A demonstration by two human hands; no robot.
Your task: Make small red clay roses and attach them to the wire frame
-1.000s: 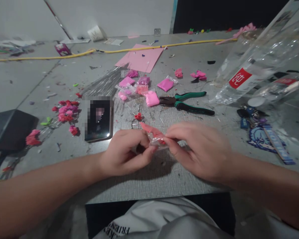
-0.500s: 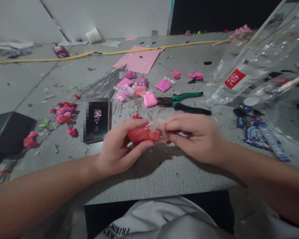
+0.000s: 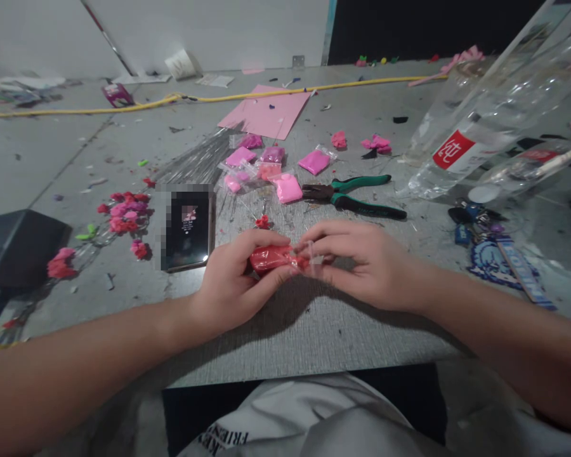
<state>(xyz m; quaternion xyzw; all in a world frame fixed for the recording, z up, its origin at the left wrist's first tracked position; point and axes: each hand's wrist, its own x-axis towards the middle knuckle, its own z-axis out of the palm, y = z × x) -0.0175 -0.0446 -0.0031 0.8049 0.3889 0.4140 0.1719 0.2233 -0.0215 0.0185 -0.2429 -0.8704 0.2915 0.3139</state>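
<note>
My left hand (image 3: 245,273) is closed round a small clear bag of red clay (image 3: 269,259), thumb below and fingers above. At the bag's right end, the fingers of my right hand (image 3: 356,260) pinch the clear plastic near its mouth, where some red clay shows. Just beyond the bag lies a small red flower (image 3: 262,221) on a thin wire. Farther off, several bags of pink and purple clay (image 3: 288,188) are heaped together, beside pliers with green handles (image 3: 361,197).
A phone (image 3: 188,228) lies left of my hands, with clay flowers (image 3: 126,212) and a black box (image 3: 23,247) beyond it. Thin wires (image 3: 195,158) and a pink sheet (image 3: 266,111) lie farther back. Plastic bottles (image 3: 476,149) and keys (image 3: 476,216) are at the right.
The fingers of my right hand have shifted left over the bag's mouth, and the bag looks squeezed narrower near that end. My left hand still holds it.
</note>
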